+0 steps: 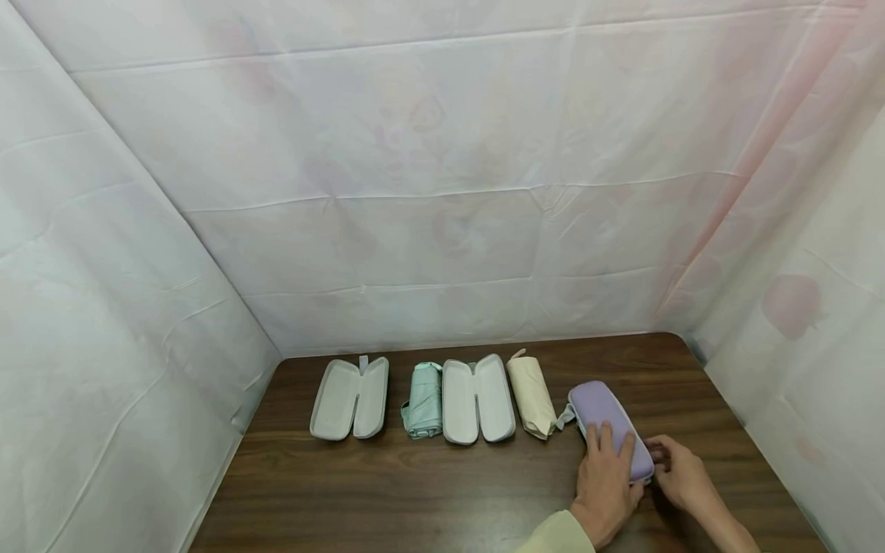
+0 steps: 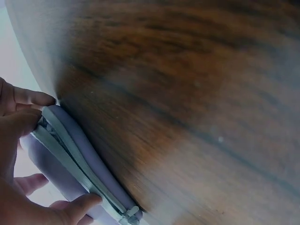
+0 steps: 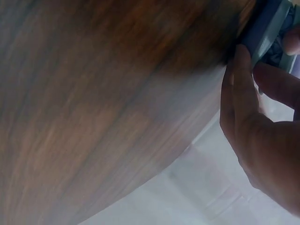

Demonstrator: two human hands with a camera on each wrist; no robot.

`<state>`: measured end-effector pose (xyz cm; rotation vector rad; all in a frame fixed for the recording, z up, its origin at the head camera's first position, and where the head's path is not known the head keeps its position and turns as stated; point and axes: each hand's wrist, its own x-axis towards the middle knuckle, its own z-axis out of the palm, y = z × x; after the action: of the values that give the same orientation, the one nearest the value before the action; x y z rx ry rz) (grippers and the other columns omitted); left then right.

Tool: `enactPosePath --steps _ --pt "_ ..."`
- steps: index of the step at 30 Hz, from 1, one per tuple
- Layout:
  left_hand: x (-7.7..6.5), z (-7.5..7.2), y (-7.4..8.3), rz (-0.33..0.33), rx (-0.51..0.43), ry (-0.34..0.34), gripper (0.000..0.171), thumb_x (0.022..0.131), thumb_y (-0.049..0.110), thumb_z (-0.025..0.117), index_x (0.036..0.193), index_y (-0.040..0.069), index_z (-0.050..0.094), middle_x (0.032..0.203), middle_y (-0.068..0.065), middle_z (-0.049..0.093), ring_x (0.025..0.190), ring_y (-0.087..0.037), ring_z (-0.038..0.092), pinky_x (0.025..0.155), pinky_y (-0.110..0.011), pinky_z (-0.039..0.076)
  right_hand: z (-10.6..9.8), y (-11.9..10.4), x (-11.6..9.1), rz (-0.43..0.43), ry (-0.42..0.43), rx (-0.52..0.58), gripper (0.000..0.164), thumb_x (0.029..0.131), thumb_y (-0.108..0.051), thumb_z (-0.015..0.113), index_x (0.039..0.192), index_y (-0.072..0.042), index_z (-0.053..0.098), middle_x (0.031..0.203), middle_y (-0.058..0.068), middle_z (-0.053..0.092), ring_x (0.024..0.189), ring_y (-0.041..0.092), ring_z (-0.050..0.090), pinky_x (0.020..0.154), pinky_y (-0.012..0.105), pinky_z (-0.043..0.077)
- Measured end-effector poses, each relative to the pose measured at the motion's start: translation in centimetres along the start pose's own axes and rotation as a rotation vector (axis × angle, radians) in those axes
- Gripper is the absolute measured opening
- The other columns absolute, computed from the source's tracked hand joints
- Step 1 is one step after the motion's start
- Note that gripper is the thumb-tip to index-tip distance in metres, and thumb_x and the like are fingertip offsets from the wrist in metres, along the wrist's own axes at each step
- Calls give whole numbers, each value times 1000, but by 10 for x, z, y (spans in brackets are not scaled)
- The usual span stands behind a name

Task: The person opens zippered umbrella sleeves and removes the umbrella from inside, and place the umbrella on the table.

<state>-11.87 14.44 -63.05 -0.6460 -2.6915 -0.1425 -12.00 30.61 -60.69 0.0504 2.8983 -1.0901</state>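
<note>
A purple zip case point(image 1: 603, 405) with a pale strap loop point(image 1: 565, 417) lies slanted on the right of the table. My left hand point(image 1: 603, 478) grips it from above, fingers spread over the lid and thumb low at the near end. At its right side, my right hand point(image 1: 681, 472) pinches the case edge between thumb and fingers. The grey zip stands partly apart in both wrist views, and dark folded fabric point(image 3: 275, 47) shows in the gap. A zip slider point(image 2: 130, 215) sits at one end of the seam in the left wrist view.
Leftward in a row are a cream folded umbrella point(image 1: 531, 392), an open case with grey lining point(image 1: 460, 401), a mint folded umbrella point(image 1: 425, 399) and another open case point(image 1: 335, 399). Pale cloth walls point(image 1: 442, 246) rise around the brown wooden table point(image 1: 387, 491).
</note>
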Motion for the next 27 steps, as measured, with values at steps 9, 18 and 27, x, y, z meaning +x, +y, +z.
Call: enactPosePath --steps 9,18,27 --pt "0 -6 -1 -27 -52 -30 77 85 58 83 153 37 52 152 -7 48 140 -27 48 65 -14 52 -1 5 4 37 17 13 45 79 10 64 123 18 61 99 23 77 93 40 72 76 48 57" --pt "-6 -11 -8 -61 -193 14 78 92 49 79 160 32 45 157 -15 38 137 -28 46 64 -11 49 -2 5 2 80 -17 39 40 87 7 66 125 20 61 101 25 76 99 46 71 82 57 56" --pt "-13 -22 -18 -74 -325 43 77 89 38 82 157 23 48 160 -16 36 135 -27 50 87 -18 53 -2 4 0 62 -15 41 36 91 2 70 123 18 64 99 22 77 91 37 74 78 48 59"
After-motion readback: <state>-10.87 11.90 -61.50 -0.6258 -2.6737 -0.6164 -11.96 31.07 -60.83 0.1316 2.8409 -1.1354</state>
